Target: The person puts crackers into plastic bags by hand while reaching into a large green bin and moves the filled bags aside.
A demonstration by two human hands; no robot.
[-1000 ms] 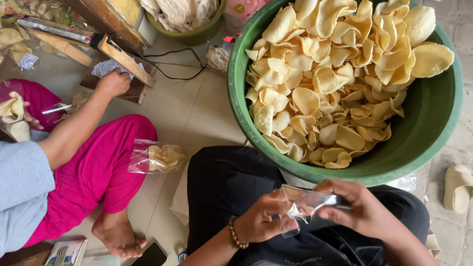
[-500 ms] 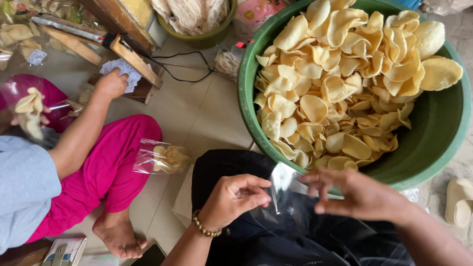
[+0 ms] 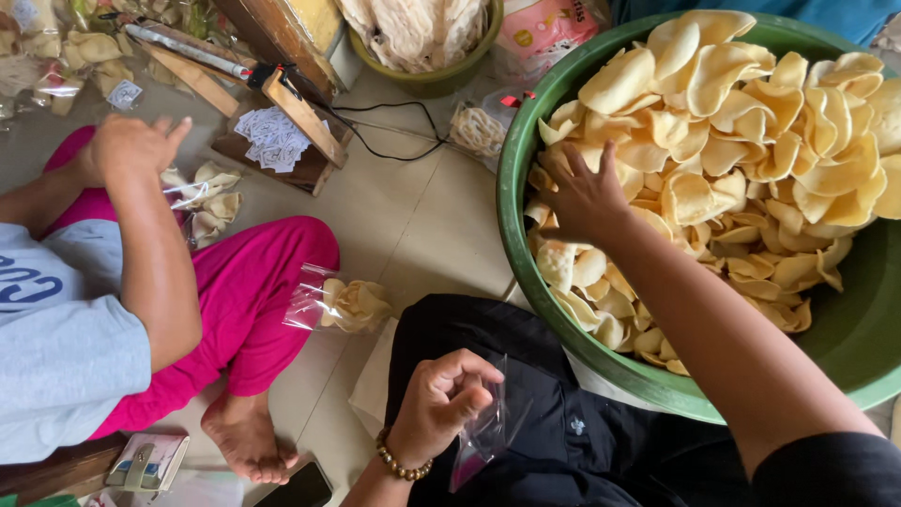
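Observation:
My left hand point(image 3: 441, 399), with a bead bracelet on the wrist, pinches a small clear plastic bag point(image 3: 483, 434) over my lap in black trousers. My right hand point(image 3: 582, 192) reaches into the big green basin point(image 3: 526, 272), fingers spread on the pale yellow crackers point(image 3: 741, 141) piled inside. Whether it grips any cracker is not clear.
A person in pink trousers and a grey shirt sits at left, one hand point(image 3: 131, 145) raised over a bag of crackers point(image 3: 202, 192). A filled cracker bag point(image 3: 343, 302) lies on the tiled floor. A wooden sealing tool with a cable point(image 3: 282, 99) and a smaller green bowl point(image 3: 422, 56) stand behind.
My right hand left the plastic bag and moved up into the basin of crackers. My left hand now holds the bag alone. The other person's hand drew back from the wooden tool.

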